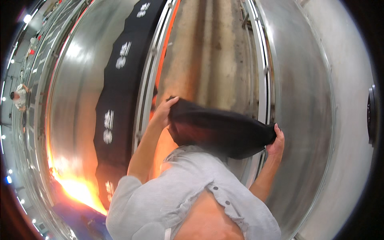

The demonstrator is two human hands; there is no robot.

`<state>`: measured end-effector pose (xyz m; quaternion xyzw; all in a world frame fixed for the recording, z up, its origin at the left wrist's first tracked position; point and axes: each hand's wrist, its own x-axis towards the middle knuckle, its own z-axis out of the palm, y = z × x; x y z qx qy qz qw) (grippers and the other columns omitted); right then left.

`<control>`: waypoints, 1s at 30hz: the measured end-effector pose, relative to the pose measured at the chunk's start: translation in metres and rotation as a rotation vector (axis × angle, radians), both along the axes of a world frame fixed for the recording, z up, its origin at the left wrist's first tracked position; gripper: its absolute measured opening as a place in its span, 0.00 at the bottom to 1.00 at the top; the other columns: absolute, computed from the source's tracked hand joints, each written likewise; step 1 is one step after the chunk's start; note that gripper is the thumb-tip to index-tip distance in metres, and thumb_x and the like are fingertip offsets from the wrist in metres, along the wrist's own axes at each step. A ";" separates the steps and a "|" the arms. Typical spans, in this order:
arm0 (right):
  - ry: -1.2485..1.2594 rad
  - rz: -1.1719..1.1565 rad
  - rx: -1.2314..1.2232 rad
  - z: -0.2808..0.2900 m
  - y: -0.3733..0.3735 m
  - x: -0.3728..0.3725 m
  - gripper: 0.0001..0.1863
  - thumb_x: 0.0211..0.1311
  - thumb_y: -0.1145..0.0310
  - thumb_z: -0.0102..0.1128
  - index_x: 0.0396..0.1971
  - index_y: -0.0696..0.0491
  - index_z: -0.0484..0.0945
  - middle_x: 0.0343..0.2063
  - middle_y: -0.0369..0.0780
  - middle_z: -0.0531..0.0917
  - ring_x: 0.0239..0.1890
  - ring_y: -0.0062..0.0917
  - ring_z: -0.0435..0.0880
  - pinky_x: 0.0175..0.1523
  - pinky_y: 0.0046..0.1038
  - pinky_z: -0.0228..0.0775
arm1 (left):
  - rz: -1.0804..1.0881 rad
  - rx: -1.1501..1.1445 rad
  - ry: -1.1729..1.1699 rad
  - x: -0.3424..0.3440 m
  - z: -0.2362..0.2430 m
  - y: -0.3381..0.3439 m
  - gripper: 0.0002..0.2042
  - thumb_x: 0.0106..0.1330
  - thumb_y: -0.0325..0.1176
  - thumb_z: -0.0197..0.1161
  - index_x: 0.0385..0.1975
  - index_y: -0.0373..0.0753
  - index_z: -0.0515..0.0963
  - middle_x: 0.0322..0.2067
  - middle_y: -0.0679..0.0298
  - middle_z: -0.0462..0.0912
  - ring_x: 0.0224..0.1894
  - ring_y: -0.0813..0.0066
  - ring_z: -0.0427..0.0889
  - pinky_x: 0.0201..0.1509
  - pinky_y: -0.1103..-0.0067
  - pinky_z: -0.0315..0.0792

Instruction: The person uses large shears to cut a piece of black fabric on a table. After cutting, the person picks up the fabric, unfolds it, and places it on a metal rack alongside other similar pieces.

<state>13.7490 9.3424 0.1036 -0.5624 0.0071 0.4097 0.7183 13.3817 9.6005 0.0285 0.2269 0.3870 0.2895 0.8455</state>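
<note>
A piece of black cloth (220,130) hangs stretched between my two hands, above the aisle and in front of my body. My left hand (165,111) pinches its upper left corner. At the opposite end my right hand (276,141) grips the cloth's right corner, close to the edge of the right-hand table. No print shows on the side of the cloth that faces me. To my left, a row of black cloth pieces (116,88) with white printed marks lies along the near side of the left table.
The long metal-topped left table (76,80) has a rail (150,68) along its edge. A similar right table (300,100) stands beside a pale wall (352,80). Between them runs a stained floor aisle (212,52). Far left, another person (19,97) stands by more tables. Bright glare covers the lower left.
</note>
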 end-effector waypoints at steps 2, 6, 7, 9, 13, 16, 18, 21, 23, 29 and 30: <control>0.007 -0.020 0.037 0.006 0.088 0.038 0.17 0.58 0.68 0.63 0.42 0.62 0.72 0.37 0.45 0.81 0.39 0.34 0.83 0.45 0.35 0.77 | 0.075 -0.036 0.009 0.014 0.006 0.062 0.14 0.66 0.35 0.58 0.47 0.32 0.74 0.43 0.57 0.81 0.45 0.68 0.80 0.51 0.74 0.75; -0.006 0.161 0.092 0.047 0.286 0.085 0.17 0.57 0.70 0.63 0.44 0.62 0.72 0.39 0.46 0.81 0.41 0.34 0.83 0.49 0.34 0.77 | 0.216 -0.034 0.045 0.051 0.046 0.178 0.19 0.66 0.39 0.58 0.49 0.30 0.72 0.46 0.55 0.79 0.48 0.65 0.79 0.53 0.71 0.74; -0.050 0.173 0.067 0.051 0.331 0.102 0.17 0.57 0.70 0.63 0.44 0.62 0.72 0.39 0.46 0.81 0.41 0.34 0.83 0.49 0.34 0.77 | 0.255 -0.032 0.081 0.060 0.056 0.204 0.20 0.66 0.40 0.58 0.50 0.30 0.72 0.47 0.55 0.79 0.49 0.65 0.79 0.54 0.70 0.74; -0.143 0.202 0.013 0.048 0.423 0.139 0.17 0.57 0.70 0.63 0.44 0.62 0.72 0.39 0.46 0.81 0.41 0.34 0.83 0.49 0.34 0.77 | 0.333 -0.018 0.107 0.095 0.084 0.269 0.21 0.66 0.41 0.59 0.50 0.31 0.72 0.47 0.55 0.79 0.50 0.64 0.78 0.55 0.69 0.73; -0.283 0.236 -0.005 0.045 0.602 0.235 0.15 0.61 0.64 0.60 0.41 0.61 0.77 0.38 0.45 0.83 0.39 0.33 0.84 0.44 0.32 0.78 | 0.333 0.001 0.047 0.143 0.070 0.418 0.21 0.66 0.43 0.59 0.50 0.32 0.72 0.47 0.57 0.79 0.49 0.67 0.79 0.53 0.71 0.75; -0.195 0.196 0.059 0.050 0.710 0.289 0.16 0.60 0.67 0.61 0.42 0.62 0.73 0.40 0.47 0.81 0.39 0.36 0.83 0.44 0.35 0.80 | 0.280 -0.048 0.084 0.196 0.085 0.542 0.22 0.65 0.43 0.60 0.50 0.31 0.72 0.46 0.57 0.79 0.48 0.68 0.79 0.51 0.72 0.76; -0.173 0.148 0.065 0.054 0.768 0.329 0.16 0.60 0.68 0.61 0.43 0.62 0.73 0.40 0.47 0.81 0.40 0.36 0.83 0.45 0.36 0.79 | 0.223 -0.080 0.095 0.233 0.093 0.621 0.22 0.65 0.43 0.61 0.49 0.31 0.73 0.46 0.58 0.80 0.48 0.68 0.80 0.50 0.72 0.77; -0.219 0.023 -0.040 0.061 0.828 0.380 0.17 0.61 0.64 0.61 0.43 0.61 0.77 0.42 0.45 0.82 0.43 0.34 0.83 0.50 0.36 0.76 | 0.119 -0.082 0.055 0.286 0.096 0.726 0.23 0.64 0.44 0.62 0.49 0.30 0.73 0.46 0.58 0.80 0.47 0.68 0.80 0.50 0.72 0.76; -0.175 -0.004 -0.033 0.061 0.873 0.408 0.17 0.60 0.64 0.62 0.43 0.60 0.78 0.42 0.44 0.82 0.43 0.34 0.83 0.49 0.36 0.76 | 0.076 -0.076 0.044 0.323 0.095 0.793 0.24 0.63 0.44 0.63 0.49 0.30 0.72 0.46 0.57 0.79 0.48 0.68 0.80 0.51 0.72 0.76; -0.195 -0.072 -0.074 0.040 1.067 0.511 0.16 0.57 0.64 0.64 0.41 0.59 0.77 0.40 0.43 0.82 0.41 0.32 0.83 0.47 0.33 0.77 | 0.072 -0.055 0.108 0.454 0.064 1.029 0.23 0.65 0.41 0.61 0.52 0.30 0.69 0.49 0.55 0.77 0.50 0.65 0.78 0.57 0.69 0.72; -0.203 -0.059 -0.071 0.034 1.105 0.528 0.16 0.57 0.64 0.64 0.41 0.59 0.77 0.40 0.43 0.82 0.41 0.32 0.83 0.47 0.33 0.77 | 0.051 -0.100 0.080 0.471 0.060 1.064 0.22 0.66 0.41 0.60 0.52 0.30 0.70 0.50 0.56 0.77 0.51 0.65 0.78 0.57 0.69 0.72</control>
